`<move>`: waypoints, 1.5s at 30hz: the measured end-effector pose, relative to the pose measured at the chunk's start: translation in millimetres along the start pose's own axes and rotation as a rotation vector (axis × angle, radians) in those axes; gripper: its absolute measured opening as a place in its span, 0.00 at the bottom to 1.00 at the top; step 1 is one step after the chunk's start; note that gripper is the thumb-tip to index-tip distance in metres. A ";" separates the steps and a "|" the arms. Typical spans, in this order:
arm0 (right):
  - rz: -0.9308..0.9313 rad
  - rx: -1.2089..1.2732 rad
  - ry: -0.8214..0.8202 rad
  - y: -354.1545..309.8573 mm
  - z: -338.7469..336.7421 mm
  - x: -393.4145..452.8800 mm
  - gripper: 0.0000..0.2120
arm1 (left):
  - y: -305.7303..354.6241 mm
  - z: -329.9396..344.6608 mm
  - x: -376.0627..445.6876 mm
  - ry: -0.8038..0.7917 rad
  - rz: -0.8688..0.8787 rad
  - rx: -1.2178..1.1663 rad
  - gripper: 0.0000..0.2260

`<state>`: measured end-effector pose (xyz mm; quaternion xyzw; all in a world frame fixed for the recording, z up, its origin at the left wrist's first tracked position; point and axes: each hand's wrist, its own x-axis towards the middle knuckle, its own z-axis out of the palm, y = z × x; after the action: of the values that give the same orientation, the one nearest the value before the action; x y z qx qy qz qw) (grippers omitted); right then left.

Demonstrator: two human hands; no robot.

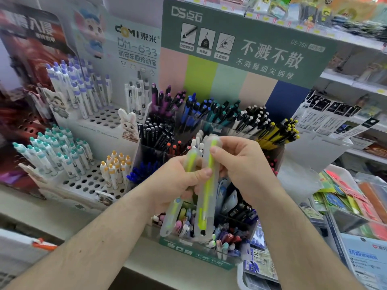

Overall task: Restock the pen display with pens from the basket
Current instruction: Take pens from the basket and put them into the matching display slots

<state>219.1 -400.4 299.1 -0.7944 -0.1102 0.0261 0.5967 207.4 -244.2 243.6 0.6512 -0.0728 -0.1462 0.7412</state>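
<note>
- Hands held 2 sleeved yellow pens: left hand (178, 181) gripped one pen (176, 197); right hand (240, 164) pinched the other pen (206, 191), probably sorting them.
- Both hung just above the display (196, 255), ready for slotting.
- Basket (343, 172) sat further right.

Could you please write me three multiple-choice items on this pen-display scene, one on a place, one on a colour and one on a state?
1. Where do the yellow-tipped black pens stand in the clear tiered display?
A. far right
B. far left
C. front row

2. What colour is the pen inside the frosted plastic sleeve that both hands touch?
A. red
B. yellow-green
C. navy

3. What is the right hand doing?
A. hanging idle
B. pinching the sleeve's upper end
C. pressing flat on the shelf

Answers: 1 A, they lean at the display's right edge. 2 B, the barrel shows through the sleeve. 3 B, thumb and fingers close on its top, while the left hand grips lower.
</note>
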 end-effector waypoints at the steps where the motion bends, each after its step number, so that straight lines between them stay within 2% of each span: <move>1: -0.019 -0.029 0.009 0.5 0.5 0.1 0.10 | -0.2 -1.5 0.1 0.039 0.027 -0.039 0.14; 4: 0.004 -0.122 0.036 0.5 -5.4 -3.3 0.04 | 2.6 -6.5 -3.4 0.203 0.119 -0.214 0.09; 7: 0.132 -0.256 -0.123 0.2 -14.4 -13.1 0.05 | 4.1 -12.4 -6.9 0.427 0.171 -0.390 0.08; 9: 0.180 -0.196 -0.161 0.3 -11.7 -19.1 0.05 | 3.8 -12.7 -7.6 0.520 0.195 -0.467 0.06; 11: 0.177 -0.036 -0.086 1.1 -5.2 -21.6 0.02 | 2.7 -11.4 -8.2 0.577 0.188 -0.510 0.03; 15: 0.174 0.272 0.172 2.6 8.6 -16.5 0.04 | -1.2 -12.5 -10.5 0.604 0.151 -0.551 0.03; 16: 0.171 0.321 0.209 2.5 12.7 -14.8 0.05 | -2.4 -12.6 -11.4 0.595 0.143 -0.552 0.01; 20: 0.151 0.374 0.245 -2.9 16.0 -11.9 0.05 | -6.8 -12.3 -14.9 0.573 0.124 -0.471 0.06; 26: -0.160 -0.159 0.242 -48.6 -35.0 -20.9 0.08 | -15.1 -40.3 -17.9 0.695 0.053 -0.413 0.04; 30: -0.205 -0.578 0.138 -52.6 -37.0 -15.3 0.08 | -19.0 -47.5 -15.8 0.688 0.066 -0.415 0.04; 34: -0.179 -0.859 0.004 -42.1 -15.4 -1.4 0.04 | -18.3 -43.6 -13.3 0.669 0.072 -0.458 0.06; 39: -0.175 -1.037 -0.089 -21.2 14.3 12.6 0.07 | -17.6 -40.3 -12.6 0.641 0.068 -0.488 0.06; 45: -0.146 -1.105 -0.183 20.2 40.8 16.5 0.06 | -15.9 -37.1 -10.0 0.621 0.064 -0.527 0.06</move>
<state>231.0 -363.9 269.6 -0.9736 -0.2134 -0.0080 0.0805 207.0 -207.8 223.5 0.4494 0.1740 0.0667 0.8737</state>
